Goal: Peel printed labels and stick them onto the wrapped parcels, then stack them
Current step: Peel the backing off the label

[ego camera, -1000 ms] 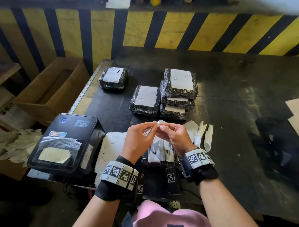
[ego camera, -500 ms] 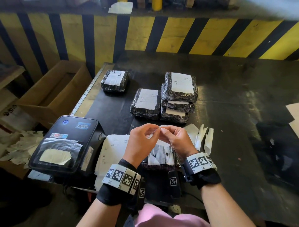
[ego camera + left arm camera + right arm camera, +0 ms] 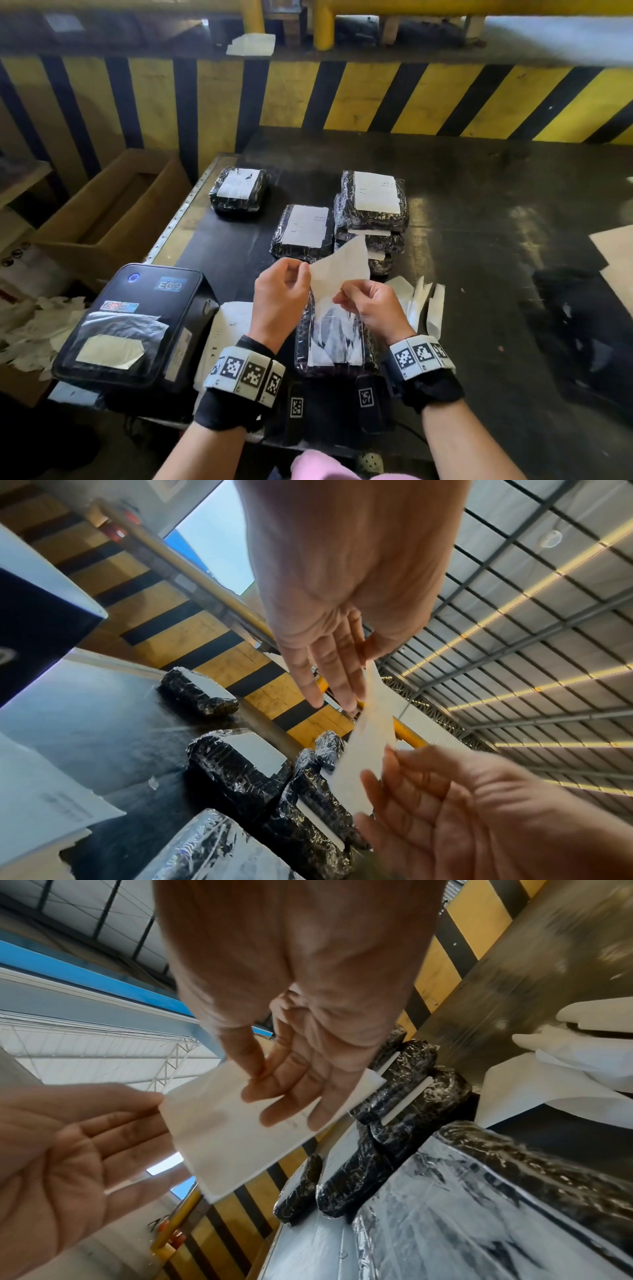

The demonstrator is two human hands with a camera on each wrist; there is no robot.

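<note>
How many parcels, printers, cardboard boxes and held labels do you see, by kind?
Parcels: 6 (one far left, one in the middle, three stacked, one nearest)
Printer: 1
Cardboard box: 1
Held label: 1
Total: 9

Wrapped parcels (image 3: 236, 193): six on the table, three of them in one stack (image 3: 371, 222) at 12 o'clock. Label printer (image 3: 137, 325): one, at 9 o'clock. Cardboard box (image 3: 109, 212): one, at 10 o'clock. Hands: two.
</note>
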